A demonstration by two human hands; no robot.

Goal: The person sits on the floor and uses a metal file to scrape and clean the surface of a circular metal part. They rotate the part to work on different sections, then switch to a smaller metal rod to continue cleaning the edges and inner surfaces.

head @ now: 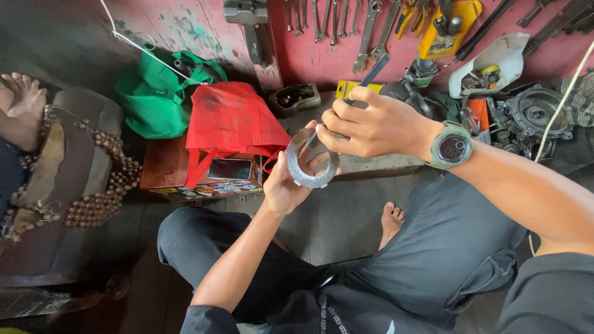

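Far to the left of the metal ring, a beaded seat cover lay over a dark chair, and someone else's bare foot rested on top of it. Nearer the ring, still on its left, there were two cloth bags: one green bag and one red bag. The red one sat on a brown box, with one phone lying just under it.

The ring was in the middle, held up in front of the person's chest, above the folded legs in dark trousers. There was only one ring. The left hand held it from below, with the fingers curled tight around its lower edge. The right hand, just to the right of the ring and touching it, had its fingers closed around one thin dark tool. The tip of the tool pressed on the top edge of the ring. The work on the ring looked to be still going on, and how much was done could not be told.

Right of the ring, one green watch sat on the right wrist. One bare foot poked out on the floor below the ring. Above it, many wrenches hung on the red wall.
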